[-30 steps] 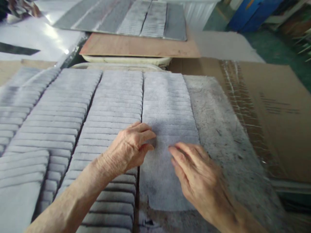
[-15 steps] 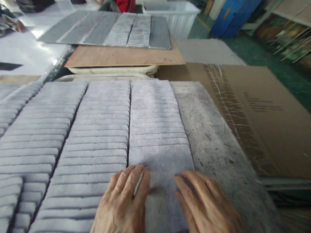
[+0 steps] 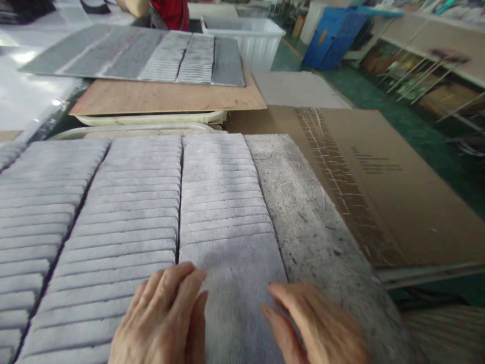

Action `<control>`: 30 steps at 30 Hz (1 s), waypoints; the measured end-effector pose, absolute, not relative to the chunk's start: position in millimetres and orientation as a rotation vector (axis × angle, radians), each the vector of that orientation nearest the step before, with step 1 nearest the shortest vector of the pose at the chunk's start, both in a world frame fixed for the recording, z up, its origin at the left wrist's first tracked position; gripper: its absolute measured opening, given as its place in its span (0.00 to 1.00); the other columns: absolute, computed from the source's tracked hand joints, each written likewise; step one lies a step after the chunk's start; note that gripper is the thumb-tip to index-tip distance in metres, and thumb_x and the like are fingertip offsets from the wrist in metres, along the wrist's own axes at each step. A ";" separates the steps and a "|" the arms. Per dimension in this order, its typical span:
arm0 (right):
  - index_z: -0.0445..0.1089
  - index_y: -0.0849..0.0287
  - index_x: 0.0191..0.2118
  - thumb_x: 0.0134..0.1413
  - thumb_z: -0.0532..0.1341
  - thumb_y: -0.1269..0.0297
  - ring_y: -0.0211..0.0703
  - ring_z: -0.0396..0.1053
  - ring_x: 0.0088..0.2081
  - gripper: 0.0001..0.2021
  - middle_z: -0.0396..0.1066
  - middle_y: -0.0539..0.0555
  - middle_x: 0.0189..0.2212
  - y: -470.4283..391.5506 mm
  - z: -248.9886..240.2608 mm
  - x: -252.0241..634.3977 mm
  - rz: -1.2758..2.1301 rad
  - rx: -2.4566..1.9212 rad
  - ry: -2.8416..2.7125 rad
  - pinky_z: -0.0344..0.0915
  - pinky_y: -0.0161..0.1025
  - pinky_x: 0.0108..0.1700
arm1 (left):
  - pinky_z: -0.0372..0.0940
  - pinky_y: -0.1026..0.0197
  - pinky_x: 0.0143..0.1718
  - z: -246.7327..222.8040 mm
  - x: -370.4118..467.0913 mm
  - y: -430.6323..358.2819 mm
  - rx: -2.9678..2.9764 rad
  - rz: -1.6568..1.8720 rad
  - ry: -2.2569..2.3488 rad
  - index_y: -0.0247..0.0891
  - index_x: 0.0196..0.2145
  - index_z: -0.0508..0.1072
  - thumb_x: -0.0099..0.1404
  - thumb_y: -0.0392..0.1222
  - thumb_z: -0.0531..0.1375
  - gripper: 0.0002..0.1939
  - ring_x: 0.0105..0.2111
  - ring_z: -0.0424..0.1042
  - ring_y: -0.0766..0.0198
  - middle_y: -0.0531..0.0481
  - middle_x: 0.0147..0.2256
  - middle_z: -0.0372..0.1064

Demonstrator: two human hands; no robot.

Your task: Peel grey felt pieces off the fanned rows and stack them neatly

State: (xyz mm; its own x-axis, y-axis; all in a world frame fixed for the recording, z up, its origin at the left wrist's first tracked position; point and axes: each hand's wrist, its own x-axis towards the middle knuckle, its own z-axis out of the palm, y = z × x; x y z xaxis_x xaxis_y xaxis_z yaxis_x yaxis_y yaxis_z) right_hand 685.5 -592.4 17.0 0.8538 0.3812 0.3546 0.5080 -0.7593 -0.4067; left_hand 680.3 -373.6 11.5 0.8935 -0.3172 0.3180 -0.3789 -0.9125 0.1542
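Flat grey fabric-like pieces overlap in long rows, and the rightmost row (image 3: pixel 223 197) lies directly ahead of me. Its nearest piece (image 3: pixel 235 255) shows a broad smooth face. My left hand (image 3: pixel 162 313) is at that row's left side, over the edge of the neighbouring row (image 3: pixel 125 247), fingers bent and thumb apart. At the right edge is my right hand (image 3: pixel 310 323), its index finger and thumb parted above the grey surface. I see nothing gripped in either hand. The near end of the surface between them is blurred, so I cannot tell whether it is fabric or board.
A stained grey board (image 3: pixel 303 202) bears the rows. Beyond its right edge lies a taped cardboard sheet (image 3: pixel 394 187). Further back are a plywood sheet (image 3: pixel 170 96), a grey panel (image 3: pixel 94 50) with more pieces, a white bin (image 3: pixel 250 43) and a person in red (image 3: pixel 176 12).
The view has shifted, so the rows sit further left and lower. Both hands appear lower in the picture, and the right thumb and index finger have spread apart.
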 end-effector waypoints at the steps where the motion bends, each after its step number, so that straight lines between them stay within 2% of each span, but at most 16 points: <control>1: 0.65 0.61 0.40 0.56 0.54 0.72 0.38 0.68 0.31 0.07 0.70 0.51 0.29 -592.4 20.1 696.8 -0.366 -2.521 -0.626 0.64 0.35 0.33 | 0.64 0.56 0.36 13.5 687.6 -372.9 2.849 0.436 -0.507 0.35 0.46 0.64 0.61 0.36 0.54 0.14 0.38 0.66 0.59 0.44 0.42 0.66; 4: 0.65 0.64 0.43 0.52 0.57 0.73 0.44 0.67 0.41 0.11 0.71 0.57 0.38 -591.8 23.9 734.8 -0.434 -2.561 -0.659 0.65 0.41 0.42 | 0.61 0.53 0.37 18.8 708.4 -371.5 2.902 0.398 -0.436 0.35 0.49 0.61 0.61 0.33 0.53 0.17 0.41 0.65 0.56 0.42 0.45 0.65; 7: 0.65 0.63 0.43 0.46 0.62 0.72 0.47 0.65 0.43 0.14 0.70 0.57 0.40 -590.7 22.6 764.6 -0.273 -2.594 -0.737 0.65 0.44 0.44 | 0.59 0.51 0.37 24.2 723.2 -370.8 2.950 0.214 -0.344 0.39 0.47 0.61 0.59 0.32 0.55 0.17 0.41 0.65 0.54 0.45 0.43 0.67; 10: 0.67 0.59 0.36 0.41 0.65 0.71 0.45 0.66 0.38 0.13 0.70 0.52 0.33 -588.9 23.4 778.0 -0.066 -2.631 -0.687 0.64 0.42 0.39 | 0.58 0.51 0.35 29.6 732.8 -370.3 2.913 0.002 -0.249 0.40 0.42 0.62 0.56 0.35 0.58 0.16 0.37 0.66 0.55 0.50 0.35 0.68; 13: 0.67 0.57 0.28 0.37 0.66 0.68 0.39 0.65 0.29 0.09 0.67 0.47 0.25 -587.9 26.6 778.4 0.096 -2.677 -0.437 0.60 0.36 0.30 | 0.58 0.51 0.35 31.3 737.4 -369.1 2.889 -0.128 -0.131 0.40 0.38 0.63 0.54 0.37 0.59 0.12 0.35 0.67 0.55 0.51 0.31 0.67; 15: 0.66 0.56 0.24 0.37 0.65 0.64 0.36 0.62 0.24 0.07 0.65 0.45 0.21 -588.9 27.8 774.4 0.154 -2.687 -0.272 0.56 0.35 0.26 | 0.58 0.52 0.35 29.5 736.7 -367.7 2.883 -0.156 -0.046 0.40 0.34 0.64 0.54 0.41 0.59 0.09 0.34 0.66 0.55 0.51 0.29 0.66; 18: 0.59 0.57 0.17 0.43 0.60 0.54 0.34 0.58 0.19 0.15 0.59 0.45 0.15 -592.8 26.6 766.1 0.179 -2.632 -0.116 0.52 0.34 0.22 | 0.57 0.54 0.33 25.5 731.0 -365.1 2.849 -0.107 0.020 0.40 0.27 0.62 0.58 0.46 0.56 0.08 0.30 0.64 0.58 0.52 0.25 0.62; 20: 0.58 0.56 0.17 0.47 0.55 0.51 0.34 0.56 0.17 0.17 0.57 0.45 0.13 -595.6 24.2 761.2 0.179 -2.558 -0.065 0.51 0.34 0.21 | 0.56 0.55 0.32 23.8 727.0 -363.8 2.824 -0.062 0.023 0.41 0.24 0.59 0.62 0.46 0.52 0.11 0.28 0.62 0.60 0.53 0.23 0.60; 22: 0.62 0.56 0.18 0.49 0.53 0.51 0.34 0.56 0.17 0.17 0.56 0.45 0.13 -597.2 21.7 758.3 0.165 -2.505 -0.038 0.52 0.33 0.21 | 0.55 0.56 0.31 23.4 725.1 -363.0 2.820 -0.050 0.021 0.41 0.22 0.57 0.63 0.44 0.49 0.12 0.27 0.61 0.61 0.53 0.22 0.58; 30: 0.62 0.56 0.16 0.43 0.56 0.52 0.33 0.54 0.17 0.15 0.56 0.45 0.12 -594.2 23.5 762.1 0.210 -2.432 0.072 0.50 0.33 0.21 | 0.54 0.57 0.31 25.1 731.1 -364.7 2.826 -0.087 0.087 0.41 0.21 0.58 0.61 0.44 0.51 0.12 0.27 0.61 0.61 0.54 0.22 0.58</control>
State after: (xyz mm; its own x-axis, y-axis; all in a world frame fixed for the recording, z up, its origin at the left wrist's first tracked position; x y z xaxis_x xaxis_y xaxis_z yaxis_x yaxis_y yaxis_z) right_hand 762.1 -594.2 23.5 0.9854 0.0035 -0.1700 -0.1071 -0.7636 -0.6368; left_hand 731.1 -364.7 25.1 0.9963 0.0502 -0.0695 0.0692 -0.9496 0.3058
